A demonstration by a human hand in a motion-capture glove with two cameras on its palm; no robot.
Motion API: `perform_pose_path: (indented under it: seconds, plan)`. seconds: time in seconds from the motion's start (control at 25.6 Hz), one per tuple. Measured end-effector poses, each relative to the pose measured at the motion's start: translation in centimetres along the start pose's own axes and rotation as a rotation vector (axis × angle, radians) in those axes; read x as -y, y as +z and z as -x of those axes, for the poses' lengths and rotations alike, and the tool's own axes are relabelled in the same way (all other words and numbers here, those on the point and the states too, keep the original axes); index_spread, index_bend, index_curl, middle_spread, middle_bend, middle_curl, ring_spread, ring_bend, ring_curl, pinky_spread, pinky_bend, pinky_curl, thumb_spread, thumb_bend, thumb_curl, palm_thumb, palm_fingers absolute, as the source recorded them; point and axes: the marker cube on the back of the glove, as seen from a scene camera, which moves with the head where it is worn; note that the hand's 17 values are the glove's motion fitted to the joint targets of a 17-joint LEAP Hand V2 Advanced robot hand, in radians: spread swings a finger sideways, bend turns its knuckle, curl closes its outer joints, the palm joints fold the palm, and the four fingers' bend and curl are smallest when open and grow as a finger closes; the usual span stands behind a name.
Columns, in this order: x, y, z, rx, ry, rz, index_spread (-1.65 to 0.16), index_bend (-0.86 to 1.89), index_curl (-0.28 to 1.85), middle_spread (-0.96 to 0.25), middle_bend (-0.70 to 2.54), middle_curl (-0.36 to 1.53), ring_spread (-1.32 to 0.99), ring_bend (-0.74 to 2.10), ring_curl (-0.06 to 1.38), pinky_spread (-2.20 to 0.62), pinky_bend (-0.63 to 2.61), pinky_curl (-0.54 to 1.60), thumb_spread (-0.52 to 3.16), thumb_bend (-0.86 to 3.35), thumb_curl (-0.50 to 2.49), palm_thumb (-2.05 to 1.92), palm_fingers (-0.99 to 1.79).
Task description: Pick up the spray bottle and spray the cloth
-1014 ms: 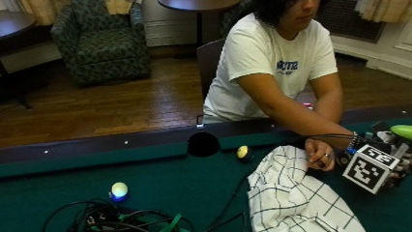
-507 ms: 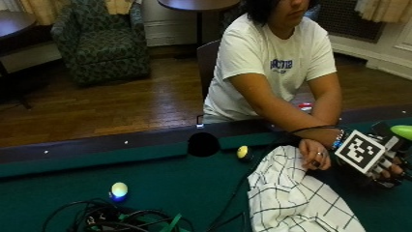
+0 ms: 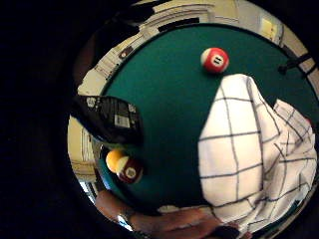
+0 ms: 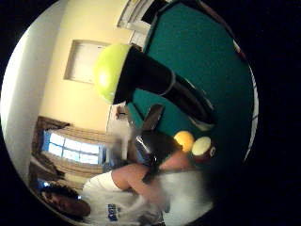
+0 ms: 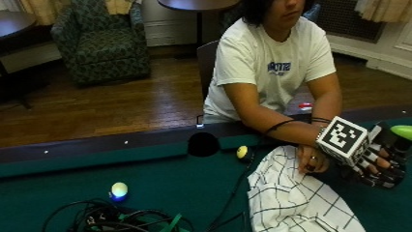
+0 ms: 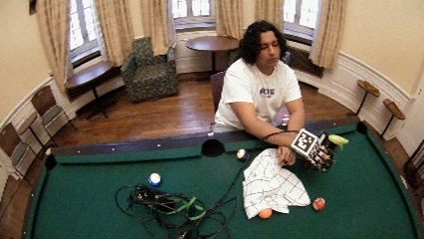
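Observation:
The spray bottle [image 5: 402, 131] stands at the far right of the green pool table [image 5: 161, 188]; only its lime-green head shows past my gloved right hand [image 5: 376, 162]. This hand hovers right beside the bottle with its fingers loosely spread and nothing in them. In the thumb side palm view the whole bottle [image 4: 155, 84] shows, black body and green head, a little apart from the palm. The white checked cloth [image 5: 293, 198] lies crumpled just left of the hand. The person's bare left hand [image 5: 312, 159] rests on the cloth's upper edge.
A yellow ball [image 5: 241, 152] lies near the side pocket [image 5: 204, 144]. A blue-and-white ball [image 5: 119, 190] sits beside a tangle of cables [image 5: 122, 222]. A red ball [image 6: 318, 203] and an orange ball [image 6: 265, 213] lie by the cloth's near edge.
My gloved hand has turned at the wrist and risen slightly beside the bottle. The bottle, the cloth and the bare hand have stayed in place.

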Motion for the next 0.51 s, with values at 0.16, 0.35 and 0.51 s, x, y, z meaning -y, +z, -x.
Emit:
perform_pose_path:
  seconds: [0.16,0.35,0.51]
  plan:
    - [-1.0,-2.0,-1.4,-0.069,-0.013,0.089,-0.40,0.15,0.33,-0.11,0.21,0.37,-0.07,0.37,0.34,0.23,0.33,0.36,0.90,-0.05,0.46,0.42,0.27]
    - [-2.7,-4.7,-1.6,-0.146,-0.055,0.126,-0.42,0.14,0.32,-0.11,0.20,0.36,-0.06,0.35,0.33,0.24,0.31,0.35,0.91,-0.05,0.43,0.38,0.27]
    - [-4.5,-6.6,-1.1,-0.203,-0.114,0.145,-0.44,0.13,0.30,-0.09,0.19,0.35,-0.05,0.35,0.32,0.24,0.33,0.36,0.90,-0.06,0.41,0.33,0.25]
